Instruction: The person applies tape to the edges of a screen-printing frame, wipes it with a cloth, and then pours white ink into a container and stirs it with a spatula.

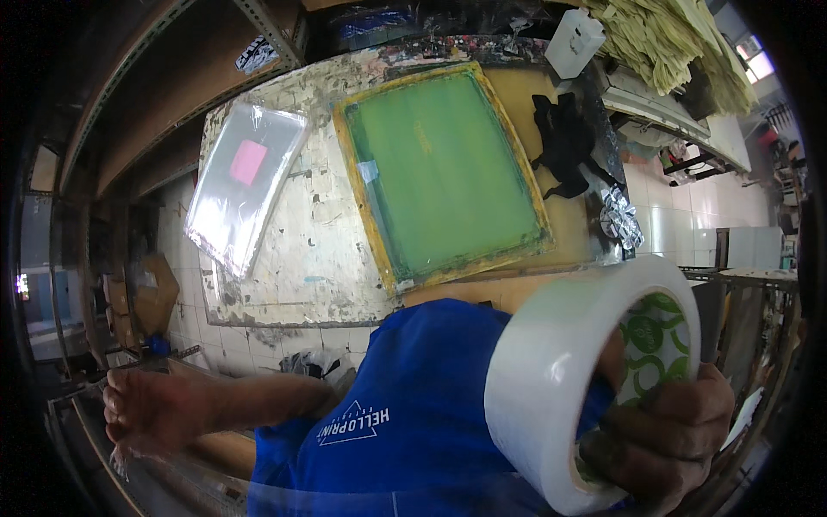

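One roll of pale tape [538, 379] is nearest, in front of the green screen [444, 189], toward its right; the right hand [668, 431] holds it, fingers inside the core [663, 327]. It is better, I think, to grip by this core, leaving outer tape free. Left of the screen, the left hand [155, 409] looks curled; I cannot tell whether it holds something. Farther, the screen lies on the counter [332, 233] between clear packet [237, 202] and black cloth [564, 142].

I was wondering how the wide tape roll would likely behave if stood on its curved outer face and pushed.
The tape roll would probably roll, its outer face being round. It looks fairly stiff, forming a neat ring in the right hand. Its thick winding suggests some weight.
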The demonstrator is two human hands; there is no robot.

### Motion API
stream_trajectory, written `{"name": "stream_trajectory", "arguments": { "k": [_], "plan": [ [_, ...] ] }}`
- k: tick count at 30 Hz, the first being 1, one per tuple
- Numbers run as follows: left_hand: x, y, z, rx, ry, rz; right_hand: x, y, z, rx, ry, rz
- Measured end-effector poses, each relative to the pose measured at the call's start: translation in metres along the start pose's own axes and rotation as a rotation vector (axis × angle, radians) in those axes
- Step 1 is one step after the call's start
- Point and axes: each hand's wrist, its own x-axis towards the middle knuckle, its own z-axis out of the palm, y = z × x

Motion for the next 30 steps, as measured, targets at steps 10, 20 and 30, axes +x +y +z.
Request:
{"name": "stream_trajectory", "arguments": {
  "k": [10, 20, 30],
  "plan": [
    [0.002, -0.029, 0.016, 0.008, 0.052, 0.028, -0.042, -0.009, 0.033, -0.033, 0.267, 0.091],
    [-0.012, -0.049, 0.043, 0.032, 0.121, -0.226, -0.182, 0.125, 0.208, -0.529, 0.455, 0.855],
    [-0.012, -0.072, 0.057, -0.095, 0.093, -0.385, -0.314, 0.105, 0.289, -0.677, 0.489, 1.115]
  ]
}}
